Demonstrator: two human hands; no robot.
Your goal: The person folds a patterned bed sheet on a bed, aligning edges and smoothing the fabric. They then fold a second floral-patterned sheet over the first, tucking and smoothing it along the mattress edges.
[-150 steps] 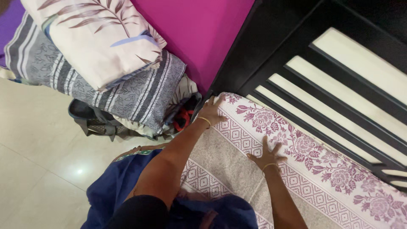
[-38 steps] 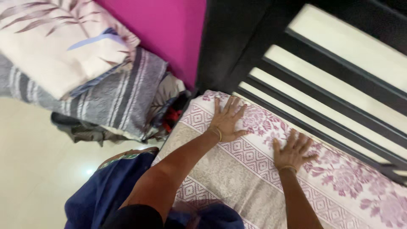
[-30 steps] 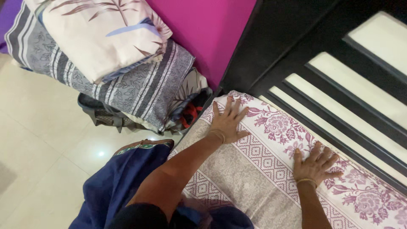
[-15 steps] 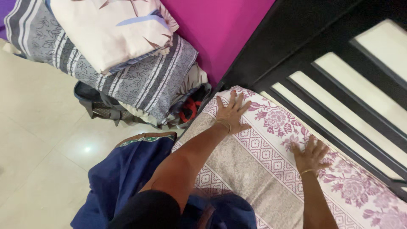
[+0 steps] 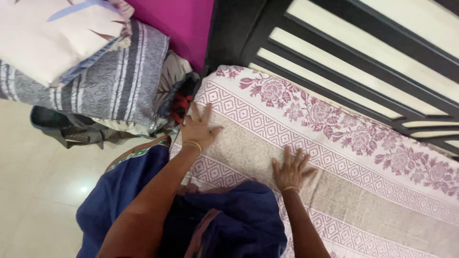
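- The left hand (image 5: 198, 130) lies flat with fingers spread wide on the patterned bedsheet (image 5: 334, 157), holding nothing, right by the sheet's left edge where the cloth drops toward the floor.
- The right hand (image 5: 290, 170) is pressed flat too, fingers fanned open and empty, on the plain beige band in the middle of the sheet, well apart from the left hand.
- The sheet covers the near end of the bed; its floral border runs along the far edge, just beside the black slatted bed frame (image 5: 363, 62).
- Left of the sheet's corner, a stack of folded bedding (image 5: 91, 71) sits close, touching the pink wall (image 5: 177, 24) behind it, with a dark bag (image 5: 62, 129) underneath.
- The pale tiled floor (image 5: 33, 191) lies open to the lower left, beside the person's blue garment (image 5: 124, 191).
- To the right the sheet stretches on flat past the right hand.
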